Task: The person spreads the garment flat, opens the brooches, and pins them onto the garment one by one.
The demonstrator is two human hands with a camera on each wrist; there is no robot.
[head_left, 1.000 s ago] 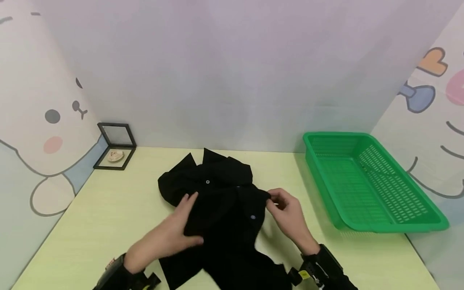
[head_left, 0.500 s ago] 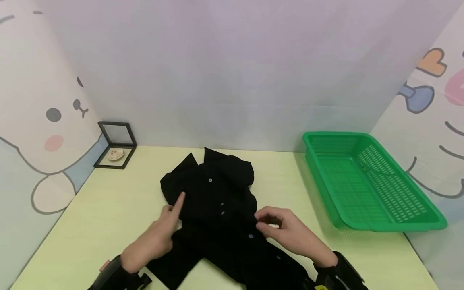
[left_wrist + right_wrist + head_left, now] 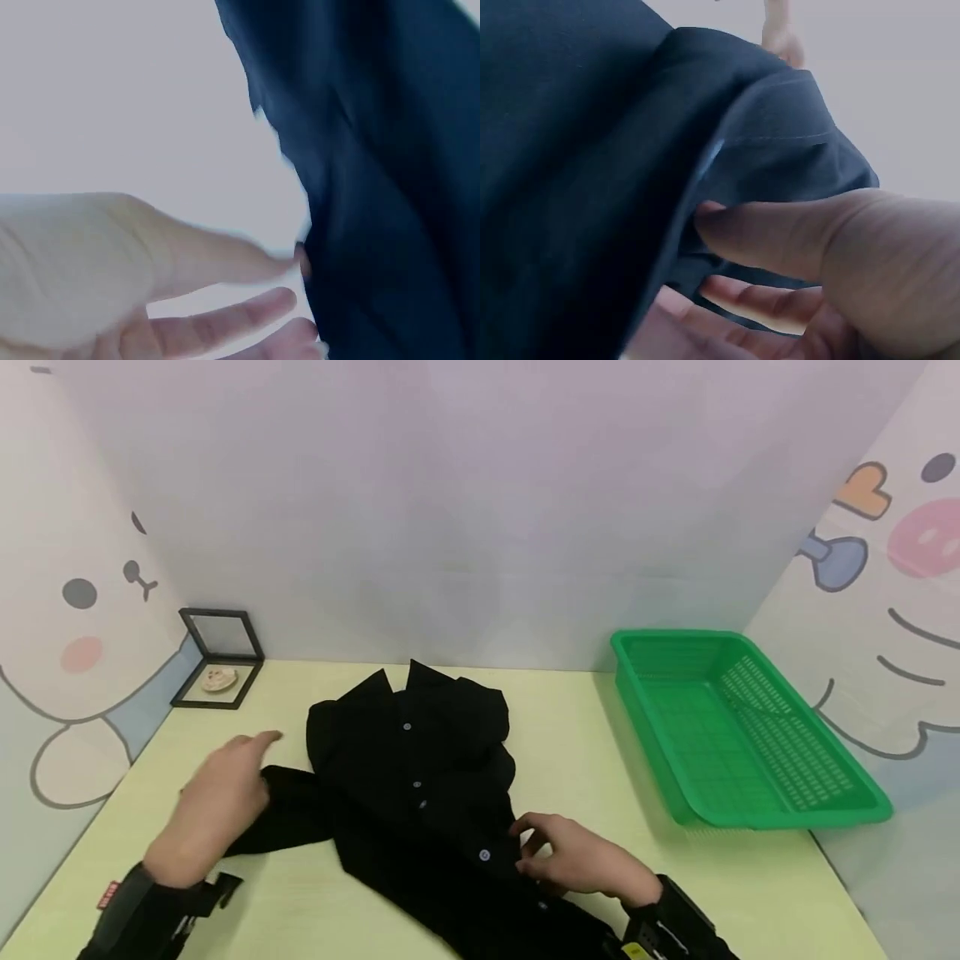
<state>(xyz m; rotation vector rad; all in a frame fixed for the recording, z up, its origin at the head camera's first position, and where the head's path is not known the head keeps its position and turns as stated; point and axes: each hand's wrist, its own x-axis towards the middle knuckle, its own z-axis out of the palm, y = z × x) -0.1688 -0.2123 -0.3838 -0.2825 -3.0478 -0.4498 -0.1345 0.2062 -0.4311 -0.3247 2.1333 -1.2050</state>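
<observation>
A black button-up shirt (image 3: pixel 420 760) lies face up on the table, collar toward the wall, its lower part bunched toward the front. My right hand (image 3: pixel 577 860) pinches its right edge, beside the lower buttons. Up close in the right wrist view, my thumb (image 3: pixel 757 232) lies against a fold of the cloth and other fingers are partly hidden behind it. My left hand (image 3: pixel 213 806) is over the end of the sleeve (image 3: pixel 292 810) at the left. Its thumb (image 3: pixel 225 259) reaches the cloth edge in the left wrist view, fingers loosely extended and spaced apart.
A green plastic basket (image 3: pixel 678 810) with slotted walls stands at the right. Toward the back left, an open black-framed case (image 3: pixel 247 681) holds a small pale object (image 3: pixel 220 679). Light yellow tabletop (image 3: pixel 558 727) shows around the shirt, and a plain wall (image 3: pixel 450 527) borders the back.
My left hand has moved left, and the sleeve there now stretches out sideways. My right hand has come down along the shirt's edge, and the front is spread flatter, with more buttons showing.
</observation>
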